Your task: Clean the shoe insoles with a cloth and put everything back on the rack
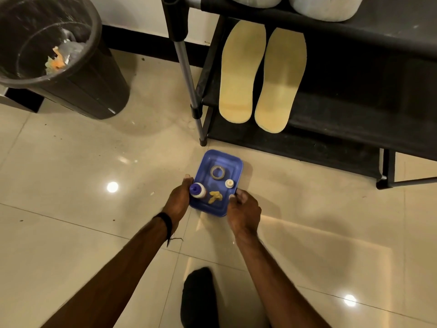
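Note:
Two yellow insoles (238,72) (280,79) lie side by side on the middle shelf of the black shoe rack (354,110), toes pointing to the wall. On the tiled floor in front of the rack is a blue tray (227,162). It carries a blue-capped bottle (198,190), a roll of tape (217,172), a small white cap (229,183) and a crumpled yellow scrap (215,197). My left hand (177,200) grips the tray's left edge. My right hand (243,209) grips its near right corner.
A black waste bin (59,67) with scraps inside stands at the left by the wall. Pale shoes (326,8) sit on the rack's top shelf. The rack's metal leg (189,79) stands just beyond the tray. My dark-socked foot (198,297) is at the bottom.

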